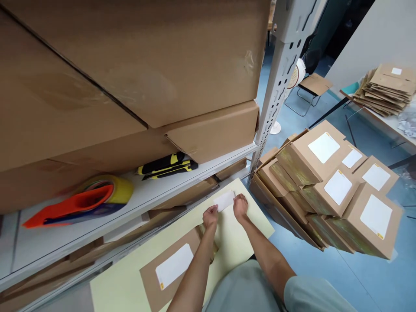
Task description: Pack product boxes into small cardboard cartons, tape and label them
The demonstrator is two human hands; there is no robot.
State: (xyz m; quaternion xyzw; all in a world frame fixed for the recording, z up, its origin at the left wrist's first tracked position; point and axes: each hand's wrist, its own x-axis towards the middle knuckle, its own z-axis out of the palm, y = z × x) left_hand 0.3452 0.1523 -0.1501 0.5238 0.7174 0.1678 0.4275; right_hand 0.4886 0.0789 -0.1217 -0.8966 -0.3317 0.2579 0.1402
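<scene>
Holding a white label (pixel 225 200) between both hands: left hand (pixel 210 216) pinched its 8 o'clock end, right hand (pixel 241 207) its 2 o'clock end. Long axis ran 8-to-2, above the yellow sheet (pixel 234 242); brown envelope (pixel 169 271) lay at 7 o'clock.

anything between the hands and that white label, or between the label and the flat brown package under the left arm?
Nothing between the hands and it: left hand and right hand both pinch the white label. The brown package lies nearer the person on the pale yellow sheet; only the left forearm crosses its far corner.
</scene>
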